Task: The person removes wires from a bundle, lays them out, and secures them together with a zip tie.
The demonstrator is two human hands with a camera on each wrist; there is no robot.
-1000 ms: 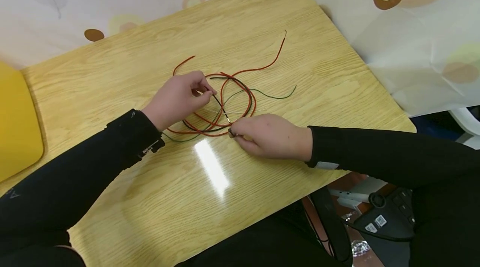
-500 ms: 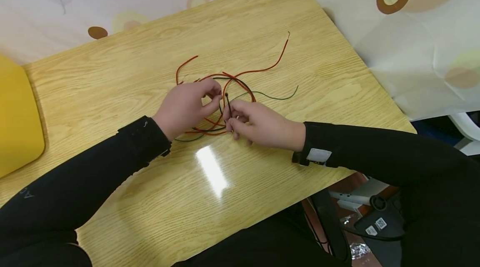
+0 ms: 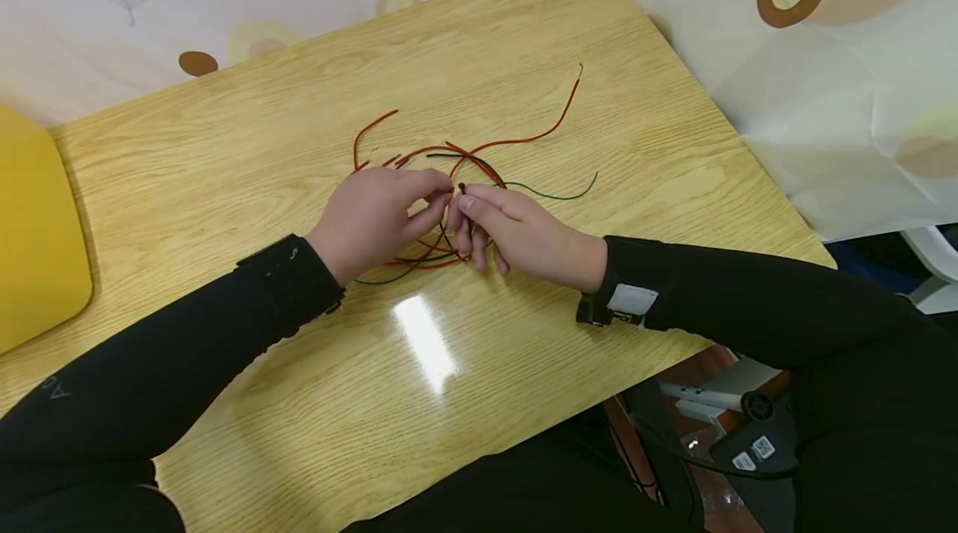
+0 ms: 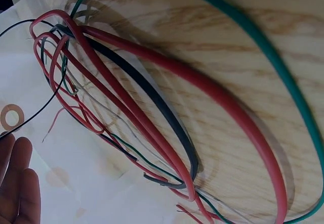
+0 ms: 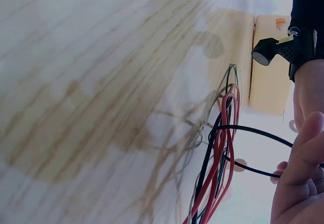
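Fingertips of left hand (image 3: 374,213) and right hand (image 3: 516,234) pinch one black wire (image 3: 461,189) (above tangled wires (image 3: 479,163)).

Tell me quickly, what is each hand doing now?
Left hand: pinches the black wire.
Right hand: pinches the same black wire.

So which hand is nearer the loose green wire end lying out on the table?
Right. The right hand sits just beside the green wire end, toward the tangle; the left hand is farther off, across the tangle of wires.
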